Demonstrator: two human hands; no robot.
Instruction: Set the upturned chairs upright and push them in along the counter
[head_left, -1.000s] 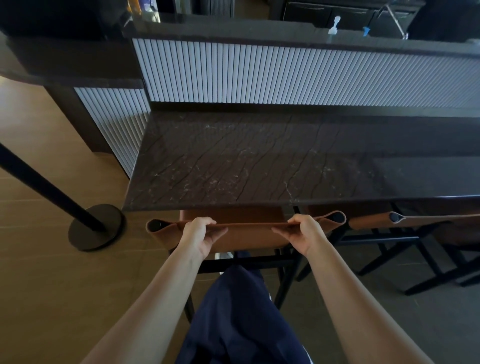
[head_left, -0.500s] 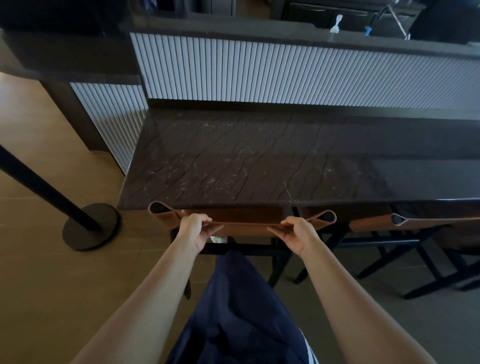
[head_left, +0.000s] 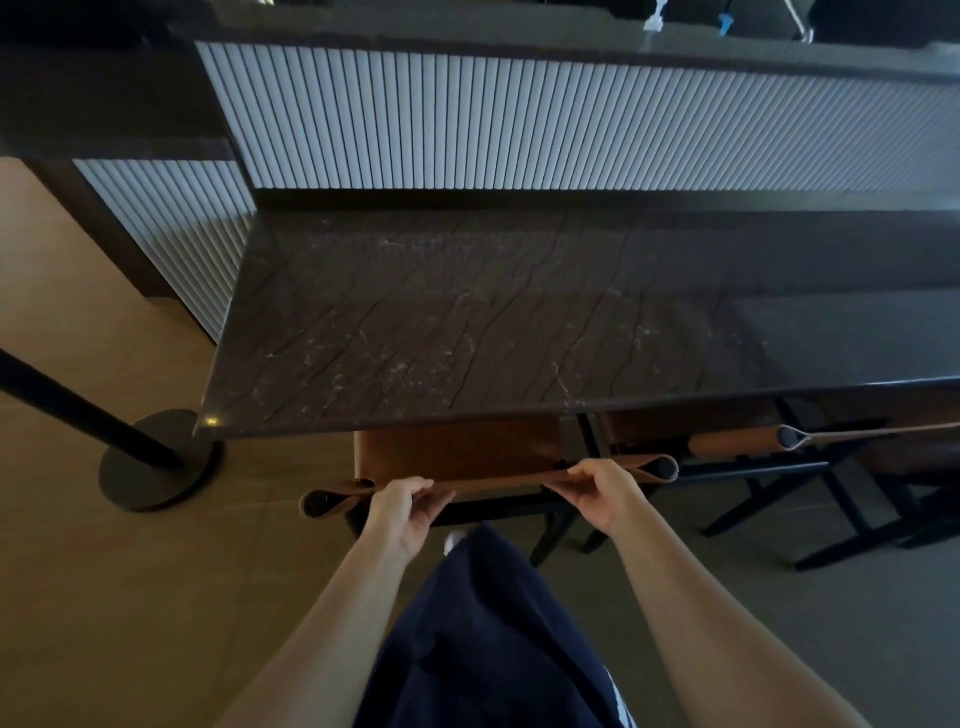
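An upright chair (head_left: 470, 449) with a brown leather seat and a black frame is shown at the left end of the counter (head_left: 467, 322), its seat lying partly beneath the counter's front edge. The chair's backrest (head_left: 493, 480), a brown leather band looped round a dark post at each end, is held along its top edge by both hands. The left hand (head_left: 402, 509) is placed near the band's left loop, and its fingers (head_left: 415, 486) are curled over the band so that it is gripped. The right hand (head_left: 602, 493) is placed near the right loop, and its fingers (head_left: 582, 472) are likewise curled over the band and closed on it. The backrest is seen nearer to the camera than the counter's edge, slanted so that its left end lies lower in the view than its right. Just to the right, a second chair (head_left: 727, 444) of the same kind is seen standing upright, with its seat under the counter and its backrest band running off towards the right edge of the view. The counter is a dark veined stone slab, behind which a pale ribbed panel (head_left: 519, 119) rises to a darker upper ledge (head_left: 571, 49). On the wooden floor (head_left: 104, 597) to the left of the counter, a black post (head_left: 78, 405) is set on a round base. A leg in dark blue trousers (head_left: 493, 623) is visible between the two forearms, below the chair.
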